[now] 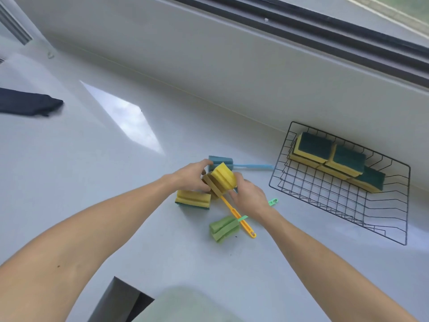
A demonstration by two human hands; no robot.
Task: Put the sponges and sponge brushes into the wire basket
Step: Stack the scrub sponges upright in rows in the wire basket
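From the head camera, we've got the yellow sponge brush (223, 176) as our anchor: a ribbed foam head, bright yellow on top and shaded brownish on its left side, on a thin yellow plastic handle that runs down and right to a hooked end. Just behind it lies a blue sponge brush (220, 161), its pale blue handle pointing right toward the wire basket (325, 196). Touching the yellow head's lower left is a loose yellow sponge (193, 197) with a groove and a green underside. Below the yellow brush, right against its handle, sits a green sponge brush (224, 228); its green handle crosses the yellow one, and the hooked tip shows past our right wrist.

Our left hand (192, 175) is curled around the left side of the yellow foam head, fingers closed on it. Our right hand (249, 197) comes in from the right with fingertips pressed to the foam's lower right edge, partly curled, so both hands have hold of that brush.

The basket is well to the right of the yellow brush, black wire, against the wall, with four stacked sponges (334, 159), yellow with dark green tops, at its back. Everything rests on a glossy white counter (92, 182) under a window sill. Far left lies a dark navy cloth (27, 104).
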